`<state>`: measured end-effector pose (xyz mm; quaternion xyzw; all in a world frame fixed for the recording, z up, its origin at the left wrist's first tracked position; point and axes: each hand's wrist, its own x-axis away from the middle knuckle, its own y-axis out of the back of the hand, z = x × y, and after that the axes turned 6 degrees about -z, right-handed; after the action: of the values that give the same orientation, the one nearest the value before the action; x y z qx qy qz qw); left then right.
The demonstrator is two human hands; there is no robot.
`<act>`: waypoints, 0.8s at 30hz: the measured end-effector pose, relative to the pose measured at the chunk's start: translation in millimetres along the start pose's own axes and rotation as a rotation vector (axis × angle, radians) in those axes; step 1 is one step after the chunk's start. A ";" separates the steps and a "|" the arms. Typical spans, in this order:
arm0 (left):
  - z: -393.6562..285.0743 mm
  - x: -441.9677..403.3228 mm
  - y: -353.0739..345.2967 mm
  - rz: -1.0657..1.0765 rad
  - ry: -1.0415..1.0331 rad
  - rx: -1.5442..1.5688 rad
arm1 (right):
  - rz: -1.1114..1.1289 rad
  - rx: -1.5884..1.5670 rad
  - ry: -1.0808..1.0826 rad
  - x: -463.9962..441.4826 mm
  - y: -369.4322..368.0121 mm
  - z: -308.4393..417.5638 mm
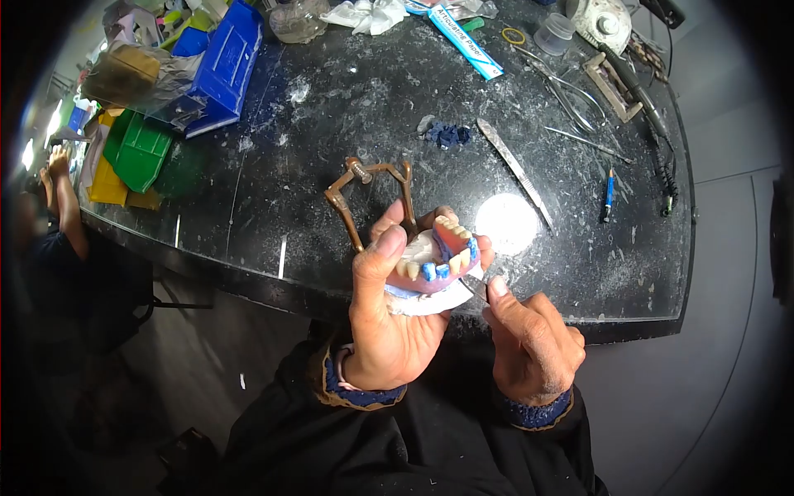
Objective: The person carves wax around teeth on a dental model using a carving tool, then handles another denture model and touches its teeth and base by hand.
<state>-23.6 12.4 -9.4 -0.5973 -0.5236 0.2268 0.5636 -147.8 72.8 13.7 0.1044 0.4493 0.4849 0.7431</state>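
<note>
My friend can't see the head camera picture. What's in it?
A left hand holds a model of teeth, some marked blue; the right hand holds a thin tool close to it. An "Articulating Paper" packet lies on the black table beyond.

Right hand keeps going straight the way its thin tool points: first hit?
Likely the dental model in the left hand, around its white base. The thin tool in the right hand looks very close to it; depth is unclear.

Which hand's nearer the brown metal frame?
Left. The left hand has the brown metal frame jutting up just beyond it; the right hand is farther off, to the frame's right and closer to the person's body.
</note>
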 end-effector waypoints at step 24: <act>9.8 7.1 -2.7 -0.169 -0.280 -0.260 | 0.292 0.034 0.014 -21.3 31.4 -2.5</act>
<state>-30.5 22.4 -7.2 -0.5817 -0.6699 0.1901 0.4205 -172.1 70.8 42.9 0.1778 0.4424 0.5807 0.6598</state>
